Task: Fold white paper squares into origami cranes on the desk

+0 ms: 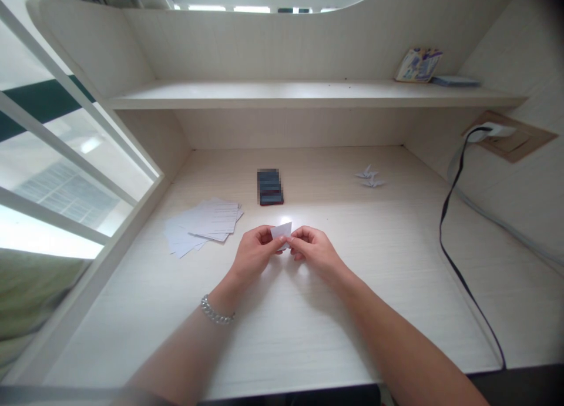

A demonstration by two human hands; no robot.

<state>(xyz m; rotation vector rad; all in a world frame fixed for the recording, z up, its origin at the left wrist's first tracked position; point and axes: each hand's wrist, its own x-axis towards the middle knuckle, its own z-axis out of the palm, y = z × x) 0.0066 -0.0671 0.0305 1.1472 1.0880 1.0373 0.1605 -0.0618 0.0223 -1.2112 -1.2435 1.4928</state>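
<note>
A small folded piece of white paper is held up just above the desk, between both hands. My left hand pinches its left side, thumb across the lower part. At the lower right edge, the fingertips of my right hand are closed on the same paper. My fingers cover part of its folds. Left of my hands lies a fanned stack of white paper sheets, some with lines. Two folded white paper cranes rest further back on the right.
A dark phone, its screen blurred, lies behind my hands. A black cable runs from the wall socket down the desk's right side. On the shelf above stand a colourful box and a flat bluish item. Railings border the left.
</note>
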